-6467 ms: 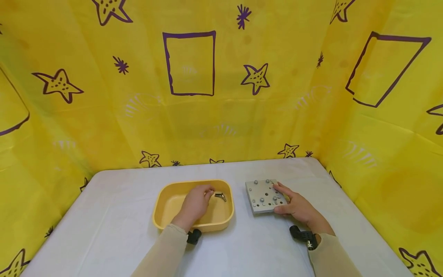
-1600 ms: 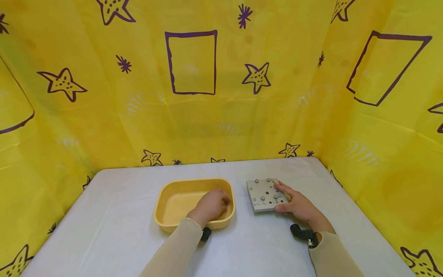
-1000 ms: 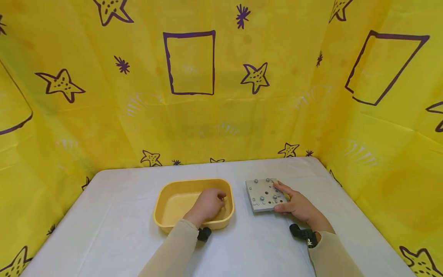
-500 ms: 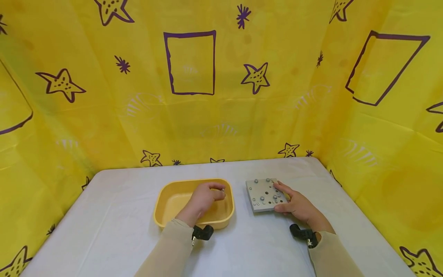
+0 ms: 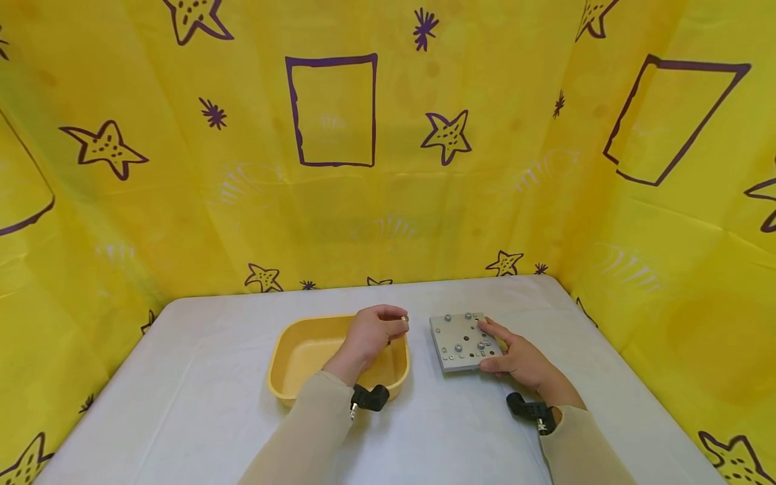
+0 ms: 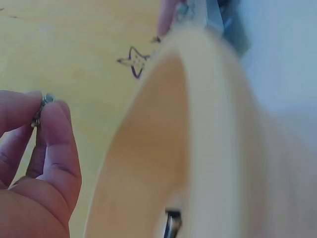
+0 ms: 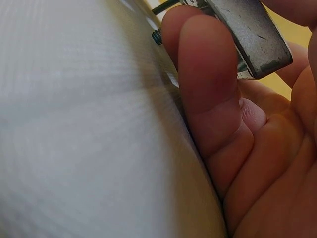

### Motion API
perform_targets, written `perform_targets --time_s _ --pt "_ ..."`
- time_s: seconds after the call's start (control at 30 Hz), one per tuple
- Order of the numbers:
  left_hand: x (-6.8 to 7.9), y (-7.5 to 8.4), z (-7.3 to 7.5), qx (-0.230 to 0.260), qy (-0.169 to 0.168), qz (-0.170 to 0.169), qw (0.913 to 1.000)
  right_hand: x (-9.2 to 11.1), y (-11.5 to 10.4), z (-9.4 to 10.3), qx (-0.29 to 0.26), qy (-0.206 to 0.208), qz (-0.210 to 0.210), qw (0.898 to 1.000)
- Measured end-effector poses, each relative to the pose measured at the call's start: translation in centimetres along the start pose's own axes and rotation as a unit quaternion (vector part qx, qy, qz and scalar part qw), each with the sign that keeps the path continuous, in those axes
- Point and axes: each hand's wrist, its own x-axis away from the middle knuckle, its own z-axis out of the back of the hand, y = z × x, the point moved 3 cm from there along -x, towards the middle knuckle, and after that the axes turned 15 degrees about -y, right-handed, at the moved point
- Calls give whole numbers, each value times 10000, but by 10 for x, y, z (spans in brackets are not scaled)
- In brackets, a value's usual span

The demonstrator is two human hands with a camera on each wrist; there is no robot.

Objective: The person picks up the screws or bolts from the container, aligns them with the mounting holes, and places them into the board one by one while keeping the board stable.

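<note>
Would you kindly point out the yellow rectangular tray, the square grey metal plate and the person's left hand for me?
Yellow rectangular tray (image 5: 306, 358): head view, inner floor, left part.
Square grey metal plate (image 5: 455, 333): head view, bare top face.
Person's left hand (image 5: 368, 335): head view, back of the hand.

A curtained booth: yellow star-patterned cloth (image 5: 388, 195) around a white table (image 5: 448, 431).

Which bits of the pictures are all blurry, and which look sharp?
Left wrist view: the yellow tray's rim is very blurred, but the left hand pinching a small metal part looks clearer; right wrist view: the white table looks soft, the right hand sharper; head view: the metal plate is fairly crisp.
</note>
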Motion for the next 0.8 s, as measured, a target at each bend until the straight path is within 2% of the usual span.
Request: perform_targets --time_s 0.17,0.4,0.47,0.63,0.8 --pt "-9 6 -23 -57 -249 -94 9996 1 0 1 88 37 -14 10000" --pt "-24 10 -58 -820 -97 22 9966 -1 2 3 178 48 -86 9998" --pt "-30 11 -65 -908 -75 110 9958 -1 3 3 152 36 -81 9998" --pt "-43 10 -77 -1072 -87 239 9939 -1 4 3 97 42 -75 9999" --pt "-55 5 -82 -1418 -70 125 9898 -2 3 3 116 57 3 9999"
